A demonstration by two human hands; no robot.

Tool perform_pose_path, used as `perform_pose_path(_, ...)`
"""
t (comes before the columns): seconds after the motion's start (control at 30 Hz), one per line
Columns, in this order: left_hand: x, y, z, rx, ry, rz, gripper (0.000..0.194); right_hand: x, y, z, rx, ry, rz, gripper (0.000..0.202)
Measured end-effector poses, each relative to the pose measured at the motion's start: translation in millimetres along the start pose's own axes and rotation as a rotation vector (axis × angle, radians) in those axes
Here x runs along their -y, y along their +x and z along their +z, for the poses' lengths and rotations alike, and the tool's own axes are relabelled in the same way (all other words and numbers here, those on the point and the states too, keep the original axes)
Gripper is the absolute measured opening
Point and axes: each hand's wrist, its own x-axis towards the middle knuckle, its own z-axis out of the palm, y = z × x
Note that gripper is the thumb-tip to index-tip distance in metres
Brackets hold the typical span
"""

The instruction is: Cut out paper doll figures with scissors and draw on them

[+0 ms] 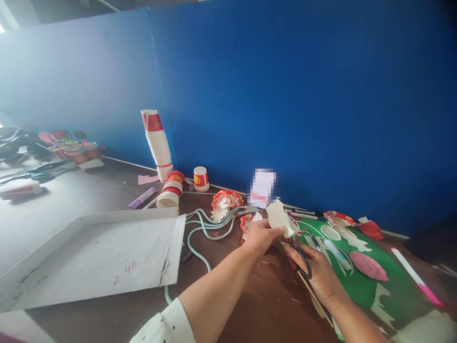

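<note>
The left hand (262, 237) pinches 1 cream paper piece (277, 216) above the brown surface (264, 305); the right hand (317, 271) has its fingers around 1 pair of scissors (303, 257). Blue partitioning (285, 95) stands behind.

Paper (279, 216) in the hands (264, 237) was plain cream, the scissor handles (304, 259) pretty much black, mat (360, 293) right of the hands solid green, panel (285, 95) beyond them deep blue, left sleeve (169, 324) white with dark dots.
</note>
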Motion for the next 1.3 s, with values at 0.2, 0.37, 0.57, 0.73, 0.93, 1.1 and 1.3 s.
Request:
perform_pose_path(0.2,-1,-3,1.6,-0.013,0.016,-0.019,0.029,-3,0,0,0.008,-0.016,-0.010,0.037)
perform_pose_path(0.37,-1,-3,1.4,-0.019,0.021,-0.015,0.027,0,0,1,0.009,-0.032,-0.041,0.038)
perform_pose_path(0.57,5,0,0.4,-0.010,0.046,0.020,0.032,-5,0,5,-0.010,0.026,-0.053,0.033)
perform_pose_path(0.73,3,-4,1.1,-0.001,0.078,0.017,0.033,-9,-2,8,-0.034,0.113,-0.035,0.035)
perform_pose_path(0.93,8,0,-0.8,0.040,0.015,0.074,0.043,-11,-1,9,-0.042,0.163,-0.001,0.032)
perform_pose_path(1.1,13,3,-1.0,-0.006,-0.070,0.066,0.041,-12,0,11,-0.078,0.167,0.000,0.041)
perform_pose_path(1.3,11,0,0.3,0.014,-0.055,0.067,0.040,-10,-1,13,-0.123,0.179,-0.039,0.040)
